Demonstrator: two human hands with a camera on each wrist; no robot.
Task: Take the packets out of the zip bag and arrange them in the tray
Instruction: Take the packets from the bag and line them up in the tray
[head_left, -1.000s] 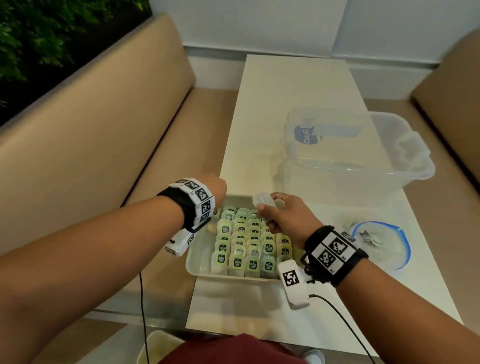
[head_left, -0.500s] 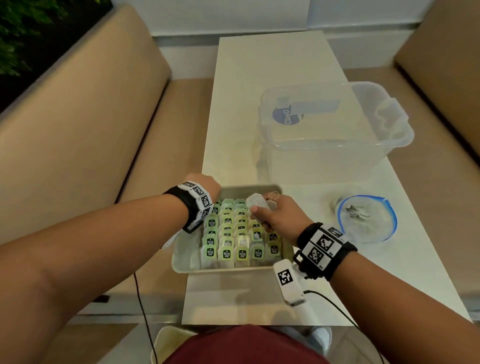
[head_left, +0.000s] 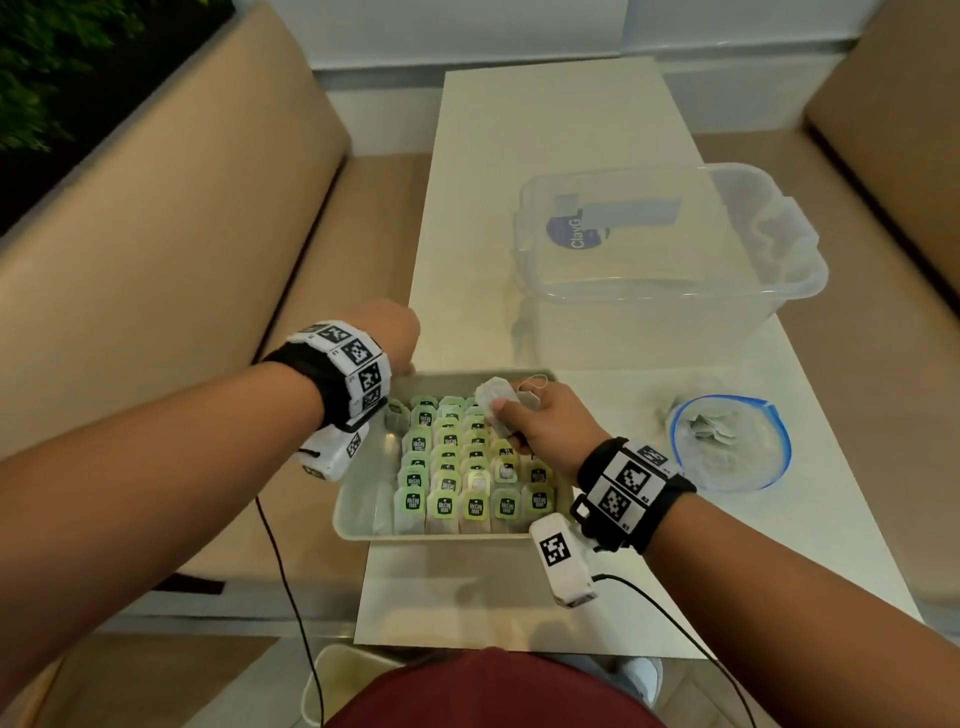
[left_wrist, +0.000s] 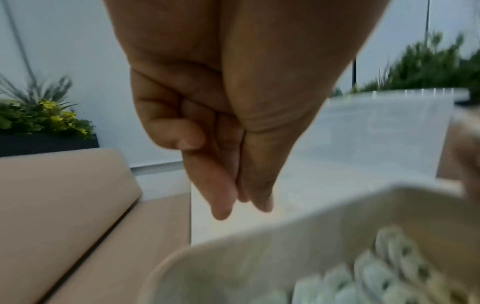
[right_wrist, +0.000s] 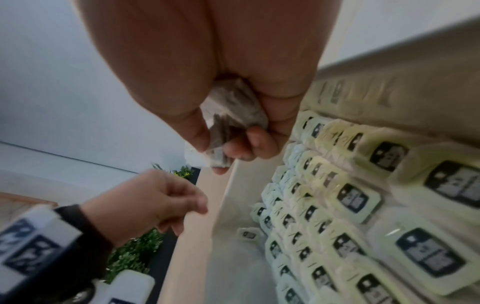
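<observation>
Tea packets (head_left: 462, 467) are shown standing in rows inside a pale rectangular tray (head_left: 353, 525) at the lower centre of the head view, on a white table (head_left: 545, 130). One white packet (head_left: 497, 402) is gripped between the thumb and curled fingers of the right hand (head_left: 545, 423), held over the upper right part of the tray; in the right wrist view the same packet (right_wrist: 231, 117) is seen bunched in the palm, with the fingertips (right_wrist: 255, 144) curled round it. The left hand (head_left: 395, 332) is placed at the tray's upper left corner; in the left wrist view its fingers (left_wrist: 221, 197) are seen pointing down, pressed together with the thumb and holding nothing, and contact with the tray rim cannot be told. The zip bag (head_left: 727, 441), blue-rimmed and open, lies at the right of the frame, well apart from the tray, with a few pale packets seen inside. A clear plastic tub (head_left: 670, 244) stands in the upper right, beyond the tray.

Compared with the frame half a second earlier, the grip of the right hand on the packet is unchanged, the left hand is kept at the same tray corner, and the bag and tub hold the same places on the table; only the camera's framing is shifted.
</observation>
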